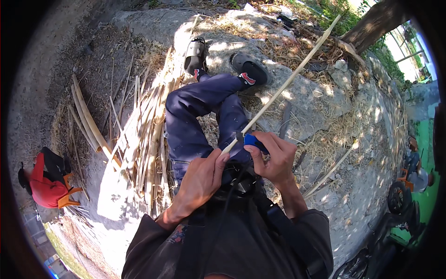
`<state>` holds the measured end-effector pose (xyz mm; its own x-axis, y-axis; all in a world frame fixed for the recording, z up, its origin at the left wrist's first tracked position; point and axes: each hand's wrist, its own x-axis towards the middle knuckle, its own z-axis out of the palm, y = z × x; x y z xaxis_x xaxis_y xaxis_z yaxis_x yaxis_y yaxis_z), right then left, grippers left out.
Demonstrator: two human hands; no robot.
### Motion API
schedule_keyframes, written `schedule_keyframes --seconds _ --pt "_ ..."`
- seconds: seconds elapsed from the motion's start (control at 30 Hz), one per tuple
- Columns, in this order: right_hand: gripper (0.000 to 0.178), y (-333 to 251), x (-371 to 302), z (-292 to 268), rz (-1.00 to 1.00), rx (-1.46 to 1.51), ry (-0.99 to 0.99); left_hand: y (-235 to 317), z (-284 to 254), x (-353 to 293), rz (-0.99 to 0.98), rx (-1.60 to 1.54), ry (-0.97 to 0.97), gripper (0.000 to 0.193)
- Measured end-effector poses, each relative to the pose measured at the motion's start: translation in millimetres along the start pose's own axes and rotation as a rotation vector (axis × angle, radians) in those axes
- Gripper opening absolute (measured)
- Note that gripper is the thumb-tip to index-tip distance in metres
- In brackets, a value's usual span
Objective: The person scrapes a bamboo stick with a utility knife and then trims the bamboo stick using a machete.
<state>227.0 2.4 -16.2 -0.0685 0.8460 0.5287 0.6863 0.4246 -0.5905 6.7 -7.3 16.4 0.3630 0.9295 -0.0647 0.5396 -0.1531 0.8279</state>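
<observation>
A long pale strip (292, 76), apparently split bamboo, runs from my lap up toward the far right. My left hand (200, 179) is closed round its near end, thumb along the top. In my right hand (275, 156) is a small blue-handled tool (253, 142), pinched between thumb and fingers. Its short dark end (239, 137) touches the strip just beyond my left hand. Whether that end is a blade I cannot make out. Both hands are close together over my lap, above dark blue trousers (190, 107).
A pile of pale split strips (148, 144) lies left of my legs, beside thicker curved pieces (86, 111). A person in red (44, 186) sits far left on an orange chair (69, 197); another person (420, 179) sits far right near a motorcycle (395, 223). A tree trunk (376, 23) leans at upper right.
</observation>
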Motion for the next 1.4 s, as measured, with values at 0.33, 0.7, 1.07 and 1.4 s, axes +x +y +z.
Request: schedule_keyframes --seconds 0.33,0.7,1.07,1.4 --pt "0.026 117.0 60.8 -57.8 0.328 -0.258 0.318 -18.8 -0.8 -41.5 -0.054 0.008 -0.105 0.022" --pt "0.031 114.3 47.0 -32.5 0.598 0.845 0.459 -26.4 -7.7 -31.4 -0.027 0.047 -0.104 0.025" --pt "0.037 99.5 32.8 -25.9 0.634 1.002 0.379 -25.1 -16.1 -21.7 -0.047 0.133 -0.071 0.024" --pt "0.017 92.0 16.1 -24.0 0.606 1.181 0.491 -16.7 -29.7 -0.4 -0.092 0.280 -0.042 0.027"
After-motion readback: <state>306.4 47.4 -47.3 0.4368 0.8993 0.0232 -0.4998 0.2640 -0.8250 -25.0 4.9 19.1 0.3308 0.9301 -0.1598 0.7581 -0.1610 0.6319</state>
